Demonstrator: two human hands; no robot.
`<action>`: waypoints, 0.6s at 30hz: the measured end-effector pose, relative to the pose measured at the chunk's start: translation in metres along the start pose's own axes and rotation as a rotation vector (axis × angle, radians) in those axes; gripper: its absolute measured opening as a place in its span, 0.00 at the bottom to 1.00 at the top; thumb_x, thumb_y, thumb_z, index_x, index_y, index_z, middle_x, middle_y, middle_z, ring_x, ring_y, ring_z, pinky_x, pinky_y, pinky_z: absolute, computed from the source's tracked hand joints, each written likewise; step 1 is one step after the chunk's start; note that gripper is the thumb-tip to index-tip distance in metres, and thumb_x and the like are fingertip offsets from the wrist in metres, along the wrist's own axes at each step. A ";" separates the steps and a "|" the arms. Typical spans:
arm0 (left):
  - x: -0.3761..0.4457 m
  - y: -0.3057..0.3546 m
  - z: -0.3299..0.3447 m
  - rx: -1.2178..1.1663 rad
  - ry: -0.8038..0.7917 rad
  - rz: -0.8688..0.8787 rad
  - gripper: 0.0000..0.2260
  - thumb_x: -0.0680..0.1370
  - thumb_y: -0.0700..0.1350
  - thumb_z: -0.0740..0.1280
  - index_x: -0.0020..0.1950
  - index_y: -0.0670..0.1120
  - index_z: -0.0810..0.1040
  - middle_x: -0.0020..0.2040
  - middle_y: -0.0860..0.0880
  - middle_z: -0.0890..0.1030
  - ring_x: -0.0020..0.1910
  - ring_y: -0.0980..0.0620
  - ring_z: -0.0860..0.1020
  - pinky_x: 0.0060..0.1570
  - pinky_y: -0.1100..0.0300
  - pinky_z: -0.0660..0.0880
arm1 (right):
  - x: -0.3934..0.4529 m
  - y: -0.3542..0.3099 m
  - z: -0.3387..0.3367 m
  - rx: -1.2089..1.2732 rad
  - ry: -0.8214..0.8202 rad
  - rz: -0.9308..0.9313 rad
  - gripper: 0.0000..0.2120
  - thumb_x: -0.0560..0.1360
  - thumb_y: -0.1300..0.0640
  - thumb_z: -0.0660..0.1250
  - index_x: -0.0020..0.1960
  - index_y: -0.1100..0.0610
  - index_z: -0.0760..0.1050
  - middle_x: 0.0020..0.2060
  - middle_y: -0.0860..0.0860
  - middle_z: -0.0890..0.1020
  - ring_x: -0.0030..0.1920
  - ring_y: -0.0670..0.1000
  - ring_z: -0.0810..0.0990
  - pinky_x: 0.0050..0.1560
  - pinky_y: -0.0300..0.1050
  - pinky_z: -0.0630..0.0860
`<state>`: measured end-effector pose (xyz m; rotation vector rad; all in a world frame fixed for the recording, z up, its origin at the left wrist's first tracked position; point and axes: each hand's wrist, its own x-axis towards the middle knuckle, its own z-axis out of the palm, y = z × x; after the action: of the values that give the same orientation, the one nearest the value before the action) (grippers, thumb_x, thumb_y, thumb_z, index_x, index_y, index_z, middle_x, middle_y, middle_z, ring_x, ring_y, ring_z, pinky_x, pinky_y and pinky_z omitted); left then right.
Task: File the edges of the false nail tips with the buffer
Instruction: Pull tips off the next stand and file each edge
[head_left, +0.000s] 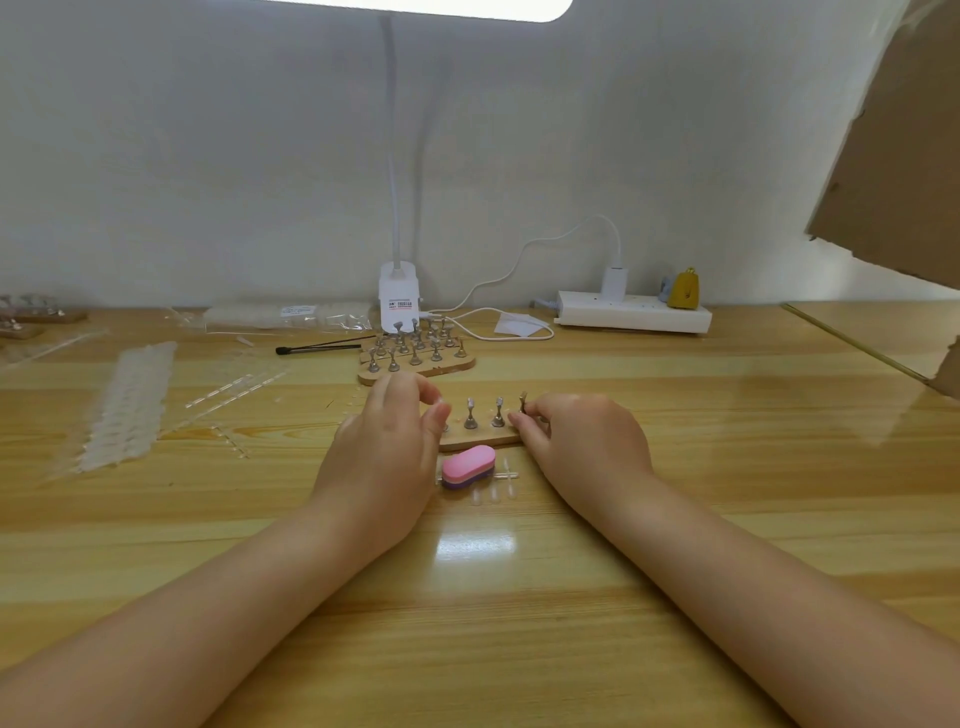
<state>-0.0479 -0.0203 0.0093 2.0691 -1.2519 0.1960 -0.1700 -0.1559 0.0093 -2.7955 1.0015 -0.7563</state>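
Head view, surroundings: wooden desk (675, 467) against a white wall. At the back stand a white clamp lamp base (398, 296), a white power strip (634, 312) with a plugged charger, and a small yellow figure (683, 289). A far wooden board of metal stands (415, 353) sits behind the hands, with a black brush (317, 348) to its left. Clear strips of nail tips (127, 405) lie at left; brown cardboard (893, 156) hangs at upper right.
Obstruction: the left hand covers the left end of the near wooden holder (480, 439).
Left grip: left hand (384, 447), fingers curled, thumb and forefinger nearly meeting; cannot tell whether they hold anything.
Right grip: right hand (582, 441) pinches the rightmost metal stand (523, 404) on the holder.
Task item: pink buffer (467, 466) lies flat on the desk, just in front of the holder, between the two hands, held by neither.
Loose tips: clear nail tips (496, 488) lie beside the buffer.
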 end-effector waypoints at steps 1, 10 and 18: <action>0.000 0.000 0.000 0.000 0.001 0.002 0.08 0.81 0.52 0.52 0.55 0.51 0.66 0.53 0.55 0.70 0.49 0.51 0.74 0.50 0.52 0.70 | 0.000 0.000 0.001 -0.008 0.000 0.001 0.16 0.80 0.44 0.57 0.51 0.51 0.80 0.42 0.50 0.83 0.44 0.54 0.80 0.37 0.44 0.70; 0.000 0.000 0.001 0.039 -0.020 -0.003 0.10 0.82 0.52 0.53 0.57 0.49 0.68 0.58 0.52 0.73 0.59 0.47 0.72 0.49 0.56 0.65 | 0.001 0.003 -0.001 0.160 0.001 0.063 0.10 0.79 0.50 0.63 0.52 0.50 0.82 0.43 0.49 0.83 0.46 0.52 0.79 0.40 0.44 0.74; 0.001 -0.001 0.001 0.075 0.052 0.025 0.11 0.81 0.52 0.53 0.56 0.48 0.70 0.54 0.53 0.73 0.48 0.52 0.73 0.49 0.56 0.64 | -0.003 0.001 -0.002 0.382 0.077 -0.018 0.02 0.75 0.54 0.66 0.45 0.51 0.77 0.28 0.45 0.74 0.32 0.46 0.73 0.34 0.46 0.71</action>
<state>-0.0468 -0.0212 0.0080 2.0995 -1.2568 0.3105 -0.1735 -0.1548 0.0099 -2.4664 0.7471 -0.9503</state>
